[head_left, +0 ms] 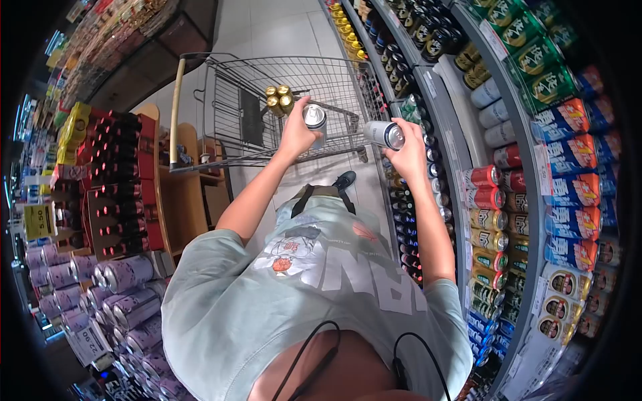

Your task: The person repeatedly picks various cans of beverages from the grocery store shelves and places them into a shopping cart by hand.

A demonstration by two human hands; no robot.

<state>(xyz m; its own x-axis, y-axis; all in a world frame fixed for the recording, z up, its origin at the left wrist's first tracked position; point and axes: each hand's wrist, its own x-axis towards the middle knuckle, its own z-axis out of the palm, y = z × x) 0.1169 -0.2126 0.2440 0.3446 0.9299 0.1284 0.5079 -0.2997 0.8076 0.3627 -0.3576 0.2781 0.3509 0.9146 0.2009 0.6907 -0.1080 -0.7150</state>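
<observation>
My left hand (pixel 298 132) is closed around an upright silver can (pixel 314 117), its lid and pull tab facing me, in front of the shopping cart. To the right, my right hand (pixel 410 150) grips a second silver can (pixel 381 133), which lies tilted on its side with one end toward my palm. Both cans are apart from each other. Inside the wire shopping cart (pixel 314 70), several gold cans (pixel 279 99) stand together, just beyond my left hand.
Shelves of beer cans (pixel 491 187) run along my right side, close to my right arm. On the left are a wooden stand (pixel 177 190), red crates of bottles (pixel 120 187) and stacked purple cans (pixel 127 287). The tiled floor (pixel 267 27) extends ahead beyond the cart.
</observation>
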